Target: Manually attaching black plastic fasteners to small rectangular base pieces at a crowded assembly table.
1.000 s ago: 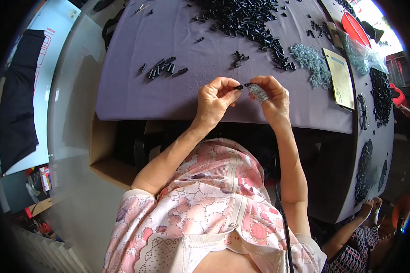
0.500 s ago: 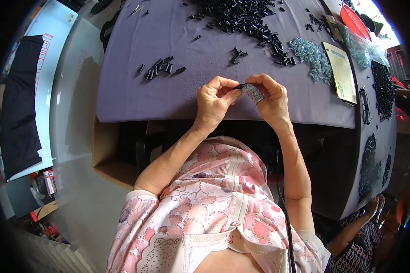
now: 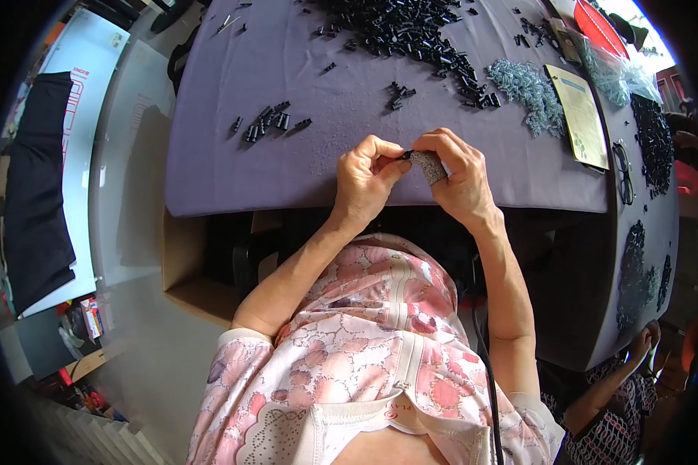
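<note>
The small black part (image 3: 405, 156) is pinched by the left hand (image 3: 362, 178) above the tabletop (image 3: 244, 182); the right hand (image 3: 461, 172) curls beside it, grip unclear. Likely light, stiff, slick: best held along its sides.

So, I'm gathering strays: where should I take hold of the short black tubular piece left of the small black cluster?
Probably across the middle of the short black tubular piece, pinching its long sides, coming from the left: it seems to lie on its side, and the small black cluster sits to its right.
</note>
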Motion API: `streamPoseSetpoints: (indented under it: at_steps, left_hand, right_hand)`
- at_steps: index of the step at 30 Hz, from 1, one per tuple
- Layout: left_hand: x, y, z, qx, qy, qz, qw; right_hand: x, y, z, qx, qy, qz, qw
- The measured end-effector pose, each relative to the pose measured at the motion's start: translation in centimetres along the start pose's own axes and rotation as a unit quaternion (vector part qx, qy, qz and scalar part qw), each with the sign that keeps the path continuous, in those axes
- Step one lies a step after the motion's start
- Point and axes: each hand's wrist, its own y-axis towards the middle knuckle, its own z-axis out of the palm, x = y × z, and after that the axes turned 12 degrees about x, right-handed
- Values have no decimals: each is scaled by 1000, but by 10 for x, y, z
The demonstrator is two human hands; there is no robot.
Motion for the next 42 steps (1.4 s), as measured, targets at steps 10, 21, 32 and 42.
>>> streamPoseSetpoints:
  at_steps: [10, 21, 32, 42]
  left_hand:
    - [-7, 11, -15, 95, -153, -67, 981]
    - [-2, 10, -18, 87, -234, -76, 965]
    - [2, 2, -4, -12, -178, -33, 983]
    - [-7, 6, -6, 25, -159, -90, 983]
  right_hand:
    - [-15, -4, 2, 14, 185, 66, 980]
    - [-3, 0, 1, -3, 79, 31, 996]
    - [0, -2, 14, -37, 76, 49, 995]
    - [-14, -5, 18, -29, 265, 143, 953]
